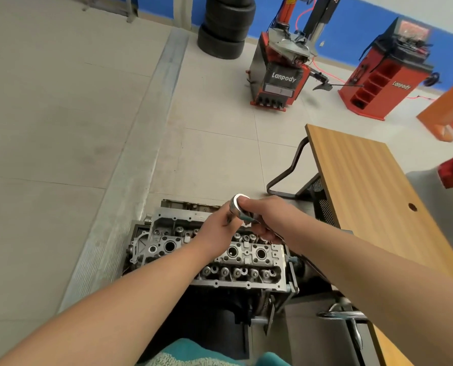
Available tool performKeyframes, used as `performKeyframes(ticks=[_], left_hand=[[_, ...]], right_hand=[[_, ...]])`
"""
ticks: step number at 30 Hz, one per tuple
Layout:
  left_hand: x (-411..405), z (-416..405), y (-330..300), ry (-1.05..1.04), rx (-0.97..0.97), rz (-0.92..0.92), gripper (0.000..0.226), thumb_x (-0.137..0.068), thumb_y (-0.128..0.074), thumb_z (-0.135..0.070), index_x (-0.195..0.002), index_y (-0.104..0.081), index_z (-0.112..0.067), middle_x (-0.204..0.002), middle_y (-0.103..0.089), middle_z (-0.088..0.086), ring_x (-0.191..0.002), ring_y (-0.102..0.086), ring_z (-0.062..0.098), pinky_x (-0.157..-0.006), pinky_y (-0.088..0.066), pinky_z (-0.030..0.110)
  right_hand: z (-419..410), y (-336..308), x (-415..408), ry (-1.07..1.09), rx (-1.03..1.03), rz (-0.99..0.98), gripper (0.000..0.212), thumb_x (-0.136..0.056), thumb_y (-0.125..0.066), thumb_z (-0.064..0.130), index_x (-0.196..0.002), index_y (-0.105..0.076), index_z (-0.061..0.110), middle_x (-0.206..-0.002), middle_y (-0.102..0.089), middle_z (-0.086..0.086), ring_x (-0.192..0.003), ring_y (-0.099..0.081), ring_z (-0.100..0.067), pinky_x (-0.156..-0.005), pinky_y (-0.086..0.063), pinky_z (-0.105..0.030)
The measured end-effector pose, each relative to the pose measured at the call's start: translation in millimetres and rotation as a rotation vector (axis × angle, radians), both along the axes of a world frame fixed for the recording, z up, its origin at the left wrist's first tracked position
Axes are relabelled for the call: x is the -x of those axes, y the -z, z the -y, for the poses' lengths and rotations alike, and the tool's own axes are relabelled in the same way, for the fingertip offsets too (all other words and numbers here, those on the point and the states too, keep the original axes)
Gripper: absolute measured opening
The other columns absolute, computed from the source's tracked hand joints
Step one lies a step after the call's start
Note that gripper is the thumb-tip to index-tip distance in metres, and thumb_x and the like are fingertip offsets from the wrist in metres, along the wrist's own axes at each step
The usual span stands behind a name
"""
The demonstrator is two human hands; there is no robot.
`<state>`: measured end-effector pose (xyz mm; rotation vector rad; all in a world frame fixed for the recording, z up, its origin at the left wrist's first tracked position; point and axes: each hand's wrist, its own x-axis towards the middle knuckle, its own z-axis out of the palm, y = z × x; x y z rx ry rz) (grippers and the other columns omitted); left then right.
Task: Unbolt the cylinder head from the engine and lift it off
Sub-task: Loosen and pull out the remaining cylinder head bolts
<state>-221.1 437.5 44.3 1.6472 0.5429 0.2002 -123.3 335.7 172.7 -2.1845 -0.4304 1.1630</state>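
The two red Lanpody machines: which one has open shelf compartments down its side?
The red machine on the right, by the blue wall. It shows stacked open compartments; the left machine has a black front panel.

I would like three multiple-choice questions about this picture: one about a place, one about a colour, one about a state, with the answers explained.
1. Where is the wooden desk relative to the cylinder head?
A. to its right
B. to its left
C. on top of it

2. What colour is the wall behind the tyre changer?
A. green
B. blue
C. yellow

3. What is the right hand doing?
A. hanging idle
B. lying flat on the desk
C. holding a metal tool

Answers: 1 A, the desk stands at the head's right side. 2 B, a blue band runs behind the machine. 3 C, its fingers curl round the tool, where the left hand also meets it.
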Motion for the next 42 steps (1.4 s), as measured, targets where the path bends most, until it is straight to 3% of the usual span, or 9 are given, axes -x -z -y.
performKeyframes(ticks=[7, 10, 14, 18, 22, 28, 32, 35, 42], left_hand=[[0.5, -11.3, 7.0, 0.103, 0.043, 0.04, 0.031, -0.103, -0.051, -0.027, -0.104, -0.062, -0.056, -0.1, -0.07, -0.013, -0.096, -0.065, 0.015, -0.086, -0.054, 0.035], [1.4, -23.8, 7.3, 0.179, 0.055, 0.028, 0.036, -0.105, -0.052, -0.019, -0.099, -0.068, -0.05, -0.097, -0.074, -0.022, -0.088, -0.067, -0.001, -0.077, -0.054, 0.018], [1.0, -32.4, 5.3, 0.257, 0.061, 0.025, 0.032, -0.106, -0.053, -0.017, -0.105, -0.07, -0.044, -0.104, -0.074, -0.018, -0.095, -0.067, 0.006, -0.072, -0.052, 0.011], [-1.0, -33.9, 0.6, 0.327, 0.073, 0.055, 0.03, -0.105, -0.056, -0.021, -0.097, -0.071, -0.045, -0.1, -0.074, -0.023, -0.093, -0.066, -0.008, -0.083, -0.048, 0.018], [0.6, -44.4, -12.3, 0.5, 0.085, 0.042, 0.021, -0.092, -0.062, -0.032, -0.091, -0.069, -0.051, -0.092, -0.073, -0.026, -0.081, -0.064, -0.01, -0.079, -0.054, 0.021], [4.8, -61.8, -38.1, 0.657, 0.354, 0.115, 0.041, -0.103, -0.039, -0.019, -0.106, -0.075, -0.038, -0.096, -0.069, -0.026, -0.085, -0.062, -0.007, -0.078, -0.048, 0.009], [0.7, -54.1, -32.1, 0.541, 0.405, 0.085, 0.056, -0.107, -0.026, -0.053, -0.117, -0.069, -0.02, -0.094, -0.071, -0.013, -0.081, -0.059, -0.001, -0.084, -0.046, 0.02], [-7.9, -41.1, -35.9, 0.44, 0.287, -0.014, 0.079, -0.087, -0.045, -0.08, -0.103, -0.066, -0.006, -0.09, -0.061, 0.015, -0.075, -0.044, 0.012, -0.081, -0.035, 0.038], [-5.3, -20.0, -30.6, 0.126, 0.351, 0.113, 0.062, -0.079, -0.052, -0.071, -0.09, -0.057, -0.01, -0.077, -0.047, 0.004, -0.074, -0.038, 0.021, -0.077, -0.029, 0.046]], right_hand=[[-12.0, -9.2, 5.5, -0.009, 0.136, 0.049, 0.057, -0.094, -0.059, 0.068, -0.078, -0.067, 0.013, -0.056, -0.057, -0.001, -0.044, -0.042, -0.016, -0.044, -0.032, -0.025], [-14.3, 3.1, 19.2, 0.047, 0.119, 0.027, 0.059, -0.097, -0.057, 0.067, -0.084, -0.066, 0.01, -0.061, -0.055, -0.005, -0.048, -0.043, -0.019, -0.048, -0.034, -0.027], [-10.9, 9.6, 30.4, 0.098, 0.06, 0.052, 0.06, -0.099, -0.05, 0.068, -0.091, -0.065, 0.01, -0.058, -0.054, -0.001, -0.047, -0.044, -0.016, -0.048, -0.035, -0.028], [-7.2, 16.9, 40.9, -0.121, 0.17, 0.569, 0.066, -0.097, -0.027, 0.078, -0.097, -0.06, 0.021, -0.075, -0.066, 0.004, -0.065, -0.061, -0.014, -0.056, -0.045, -0.034], [6.7, 23.8, 42.4, -0.345, 0.223, 1.049, 0.064, -0.086, -0.027, 0.091, -0.093, -0.042, 0.029, -0.058, -0.053, 0.009, -0.05, -0.051, -0.007, -0.045, -0.028, -0.029], [7.9, 31.6, 21.7, -0.462, 0.174, 1.212, 0.063, -0.092, -0.019, 0.088, -0.087, -0.036, 0.028, -0.049, -0.044, 0.009, -0.04, -0.041, -0.008, -0.042, -0.019, -0.028], [7.6, 37.5, 7.9, -0.499, 0.229, 1.248, 0.055, -0.093, -0.037, 0.083, -0.087, -0.031, 0.029, -0.051, -0.041, 0.011, -0.038, -0.036, -0.006, -0.041, -0.017, -0.027], [5.7, 44.2, -0.8, -0.525, 0.225, 1.216, 0.048, -0.097, -0.051, 0.068, -0.087, -0.03, 0.026, -0.053, -0.043, 0.009, -0.04, -0.039, -0.011, -0.041, -0.021, -0.029], [-0.9, 47.3, -13.0, -0.623, 0.243, 1.202, 0.029, -0.094, -0.061, 0.025, -0.093, -0.032, 0.024, -0.059, -0.039, 0.007, -0.047, -0.035, -0.016, -0.044, -0.018, -0.031]])
